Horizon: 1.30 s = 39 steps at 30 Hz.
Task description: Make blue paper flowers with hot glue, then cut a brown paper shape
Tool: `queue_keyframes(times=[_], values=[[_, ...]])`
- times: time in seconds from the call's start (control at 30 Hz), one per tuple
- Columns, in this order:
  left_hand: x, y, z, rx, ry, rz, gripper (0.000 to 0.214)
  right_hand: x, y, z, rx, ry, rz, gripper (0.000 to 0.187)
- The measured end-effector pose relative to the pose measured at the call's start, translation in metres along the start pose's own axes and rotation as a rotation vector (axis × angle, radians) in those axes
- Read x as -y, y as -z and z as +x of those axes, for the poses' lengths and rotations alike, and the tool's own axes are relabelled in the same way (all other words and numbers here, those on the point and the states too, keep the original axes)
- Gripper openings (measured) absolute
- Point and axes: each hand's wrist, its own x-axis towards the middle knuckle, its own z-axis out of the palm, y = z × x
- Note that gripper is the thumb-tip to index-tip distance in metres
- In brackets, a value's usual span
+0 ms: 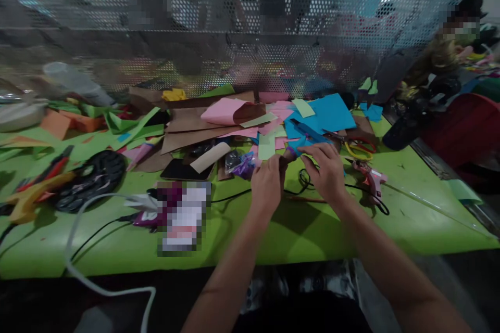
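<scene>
The left hand (267, 184) and right hand (326, 171) hide most of a small purple piece (289, 155); a pixelated patch (182, 216) masks something near left.

A small purple roll (289, 154) sits upright above the green surface, gripped by the left hand (267, 184) at seven o'clock, with the right hand (327, 171) at four o'clock.

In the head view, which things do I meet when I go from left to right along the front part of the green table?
Black round disc → left hand → right hand → pink glue gun.
</scene>
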Motion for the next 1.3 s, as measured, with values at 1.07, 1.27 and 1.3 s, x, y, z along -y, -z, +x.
queue_keyframes(times=[1.07, 1.27, 1.3], values=[[-0.001, 0.001, -0.001, 0.046, 0.076, -0.03, 0.023, 0.003, 0.002, -0.001, 0.01, -0.039, 0.14, 0.009], [0.003, 0.0, 0.0, 0.038, 0.184, -0.285, 0.021, 0.012, -0.004, -0.009, 0.134, -0.024, 0.248, 0.013], [0.004, 0.0, 0.0, 0.028, 0.203, -0.341, 0.021, 0.014, -0.005, -0.01, 0.145, -0.022, 0.282, 0.012]])
